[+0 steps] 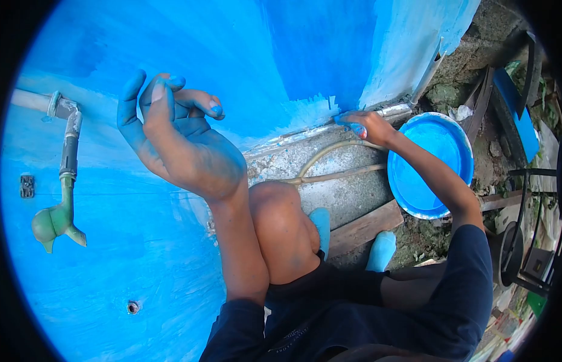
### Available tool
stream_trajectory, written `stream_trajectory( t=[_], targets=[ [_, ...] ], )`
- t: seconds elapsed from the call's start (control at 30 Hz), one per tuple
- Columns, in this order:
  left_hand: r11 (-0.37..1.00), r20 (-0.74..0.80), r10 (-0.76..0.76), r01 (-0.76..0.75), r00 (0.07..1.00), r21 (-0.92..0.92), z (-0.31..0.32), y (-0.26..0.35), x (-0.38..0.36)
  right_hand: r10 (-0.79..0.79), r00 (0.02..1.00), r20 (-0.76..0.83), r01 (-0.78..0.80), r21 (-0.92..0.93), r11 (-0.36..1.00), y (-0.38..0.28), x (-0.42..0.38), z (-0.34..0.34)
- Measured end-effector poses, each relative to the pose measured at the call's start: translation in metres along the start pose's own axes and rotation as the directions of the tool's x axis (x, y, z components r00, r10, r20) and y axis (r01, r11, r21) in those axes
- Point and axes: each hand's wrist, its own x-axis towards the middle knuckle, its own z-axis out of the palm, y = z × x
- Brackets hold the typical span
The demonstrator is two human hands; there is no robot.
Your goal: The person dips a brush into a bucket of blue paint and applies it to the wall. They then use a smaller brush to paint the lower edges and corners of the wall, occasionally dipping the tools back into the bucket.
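My left hand (pixel 184 136) is raised in front of the blue wall (pixel 226 54), its fingers loosely curled and apart, holding nothing. Blue paint stains its palm and fingers. Low down, my right hand (pixel 373 128) is closed at the foot of the wall, where a darker blue patch (pixel 329 54) meets the lower edge. Blue shows at its fingertips, but what they grip is too small and covered to name. Beside my right forearm lies a round basin (pixel 417 181) of blue paint with a smeared rim.
A green tap (pixel 57 223) on a grey pipe (pixel 70 145) sticks out at left. A hose (pixel 320 151) runs along the concrete ledge (pixel 347 190) by my knee. A wooden plank (pixel 365 229) lies near my feet. Boards and clutter (pixel 522 120) fill the right side.
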Motion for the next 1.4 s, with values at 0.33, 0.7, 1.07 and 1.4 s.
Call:
stream_trajectory(
  t=[0.33,0.7,1.07,1.4],
  targets=[
    [1.0,0.03,-0.014,0.015,0.999,-0.015,-0.004,-0.001,0.002,-0.187,0.954,-0.236,0.188,-0.018,0.982,-0.045,0.005,-0.095],
    [0.999,-0.003,-0.022,0.022,1.0,-0.045,0.006,0.001,-0.004,-0.107,0.993,0.044,0.104,0.061,0.993,-0.048,0.031,-0.043],
    [0.995,0.072,-0.003,-0.004,0.997,0.101,-0.005,-0.004,-0.001,-0.313,0.811,-0.494,0.23,-0.224,0.947,-0.118,0.023,-0.176],
    [0.995,0.063,-0.004,-0.002,0.998,0.098,-0.003,0.0,-0.003,-0.092,0.996,0.008,0.091,0.117,0.989,-0.059,0.039,-0.048]
  ],
)
